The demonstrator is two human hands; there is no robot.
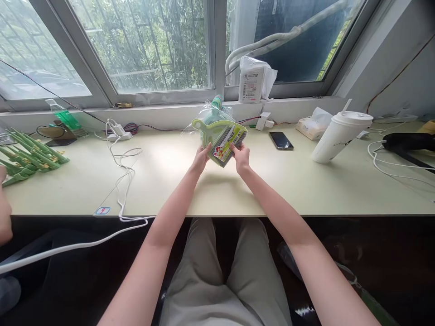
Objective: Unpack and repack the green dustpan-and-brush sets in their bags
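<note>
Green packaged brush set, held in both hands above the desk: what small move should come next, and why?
Probably peel the clear wrapper open: the left hand and right hand grip the packaged brush set at its label end, wrapper apparently still on.

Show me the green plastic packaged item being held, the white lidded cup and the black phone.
green plastic packaged item (222,136), head view, on its printed card label.
white lidded cup (335,138), head view, mid-wall.
black phone (281,140), head view, screen centre.
</note>
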